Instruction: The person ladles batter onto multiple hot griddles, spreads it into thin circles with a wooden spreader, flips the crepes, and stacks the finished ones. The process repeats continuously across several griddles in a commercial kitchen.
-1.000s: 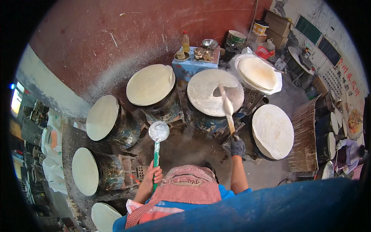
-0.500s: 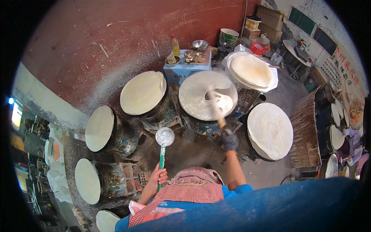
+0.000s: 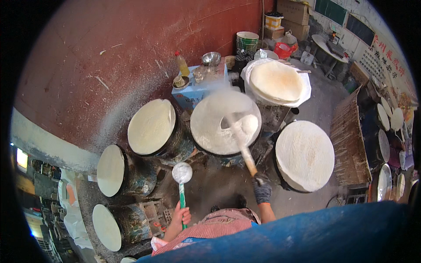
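Note:
My left hand (image 3: 179, 217) is closed round the green handle of a ladle (image 3: 182, 172), whose round bowl is coated with white batter. It hangs over the floor, apart from the griddles. My right hand (image 3: 262, 190), in a dark glove, grips the wooden handle of a batter spreader (image 3: 248, 160). Its far end is smeared by motion over the middle round griddle (image 3: 203, 139). Pale batter (image 3: 249, 125) lies thick on that griddle's right side, beside a dark bare patch. A pale pancake (image 3: 305, 154) covers the griddle to the right, and another pancake (image 3: 151, 127) the one to the left.
A stack of browned round flatbreads (image 3: 275, 79) rests on white sheeting at the back right. Behind the griddle, a blue box (image 3: 187, 96) bears a bottle (image 3: 182, 64) and a metal bowl (image 3: 211, 58). More covered griddles (image 3: 110, 170) curve round my left. A rusty board (image 3: 351, 138) stands at right.
My view has shifted, so the griddles sit lower. The spreader's head has swept toward the far side of the middle griddle, and the bare patch shows differently. The ladle stays in my left hand.

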### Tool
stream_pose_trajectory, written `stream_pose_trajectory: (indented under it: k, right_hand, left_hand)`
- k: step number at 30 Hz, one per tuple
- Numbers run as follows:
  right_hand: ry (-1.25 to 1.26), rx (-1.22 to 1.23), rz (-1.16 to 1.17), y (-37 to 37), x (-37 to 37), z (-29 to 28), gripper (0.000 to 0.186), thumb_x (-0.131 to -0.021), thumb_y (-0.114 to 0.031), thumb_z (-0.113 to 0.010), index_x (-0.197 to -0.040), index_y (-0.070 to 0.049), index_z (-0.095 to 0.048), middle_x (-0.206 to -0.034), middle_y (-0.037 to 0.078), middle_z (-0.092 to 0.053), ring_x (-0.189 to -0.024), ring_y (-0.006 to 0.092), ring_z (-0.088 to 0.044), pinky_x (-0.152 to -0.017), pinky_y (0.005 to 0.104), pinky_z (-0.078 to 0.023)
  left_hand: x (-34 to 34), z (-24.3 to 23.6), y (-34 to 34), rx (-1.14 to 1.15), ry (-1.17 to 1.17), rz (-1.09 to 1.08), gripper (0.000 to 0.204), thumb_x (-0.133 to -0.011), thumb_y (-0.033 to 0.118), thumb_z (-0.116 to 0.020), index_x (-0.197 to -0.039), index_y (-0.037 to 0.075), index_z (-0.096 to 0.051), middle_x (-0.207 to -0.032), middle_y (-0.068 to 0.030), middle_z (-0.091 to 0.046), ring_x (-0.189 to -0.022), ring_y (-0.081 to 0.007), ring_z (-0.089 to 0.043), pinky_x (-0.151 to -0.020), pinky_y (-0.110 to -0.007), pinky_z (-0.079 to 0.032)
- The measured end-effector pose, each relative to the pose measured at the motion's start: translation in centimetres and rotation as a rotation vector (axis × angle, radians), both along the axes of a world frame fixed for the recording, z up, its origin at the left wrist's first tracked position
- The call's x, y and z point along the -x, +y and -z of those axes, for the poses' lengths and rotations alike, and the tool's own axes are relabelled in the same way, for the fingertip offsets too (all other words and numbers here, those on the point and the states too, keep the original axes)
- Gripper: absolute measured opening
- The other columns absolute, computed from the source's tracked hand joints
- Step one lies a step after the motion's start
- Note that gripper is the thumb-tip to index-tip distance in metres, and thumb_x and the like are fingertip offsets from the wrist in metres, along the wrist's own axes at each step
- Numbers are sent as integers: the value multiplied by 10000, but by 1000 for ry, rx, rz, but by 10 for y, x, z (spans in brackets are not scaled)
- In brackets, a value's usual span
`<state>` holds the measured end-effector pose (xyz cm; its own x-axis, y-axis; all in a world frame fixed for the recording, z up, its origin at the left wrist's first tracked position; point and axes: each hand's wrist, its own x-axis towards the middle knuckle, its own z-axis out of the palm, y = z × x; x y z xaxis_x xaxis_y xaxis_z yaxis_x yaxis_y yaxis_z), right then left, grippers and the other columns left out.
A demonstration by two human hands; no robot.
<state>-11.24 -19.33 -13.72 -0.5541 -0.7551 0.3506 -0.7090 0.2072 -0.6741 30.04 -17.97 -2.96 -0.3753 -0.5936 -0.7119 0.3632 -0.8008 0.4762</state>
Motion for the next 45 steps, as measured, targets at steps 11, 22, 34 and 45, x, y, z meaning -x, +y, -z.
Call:
stream_pose_trajectory:
  k: [11, 22, 34, 45]
  right_hand:
    - [-675, 33, 21, -129, 65, -4, 257, -792, -226, -664, -926, -6, -672, -760, 139, -674, -669, 141, -609, -640, 293, -465]
    - [-32, -391, -304, -56, 21, 12, 237, -788, -179, -656, -1008, -95, -674, -791, 83, -676, -636, 147, -600, -593, 283, -482]
    - [76, -374, 175, -104, 69, -14, 340, -887, -417, -447, -1110, -216, -606, -849, 182, -650, -772, 375, -619, -681, 457, -477]
    - [303, -631, -13, -22, 54, -14, 356, -838, -301, -511, -1193, -322, -530, -741, 190, -605, -657, 364, -606, -566, 492, -454]
  left_hand:
    - [9, 3, 21, -60, -43, -159, 471, -869, -1, -434, -1191, 332, -350, -557, 16, -353, -349, -82, -336, -279, -220, -268]
    - [-44, 11, 3, -85, 119, -175, 294, -899, 88, -456, -1137, 259, -458, -548, 14, -383, -365, -84, -356, -297, -229, -306]
    - [-33, 6, -23, -71, 146, -180, 499, -888, 101, -472, -1301, 363, -373, -554, 0, -387, -374, -91, -355, -306, -212, -282]
    - [57, 10, -134, -26, 16, -85, 270, -846, 28, -514, -970, 227, -379, -540, 17, -362, -370, -79, -341, -290, -218, -242]
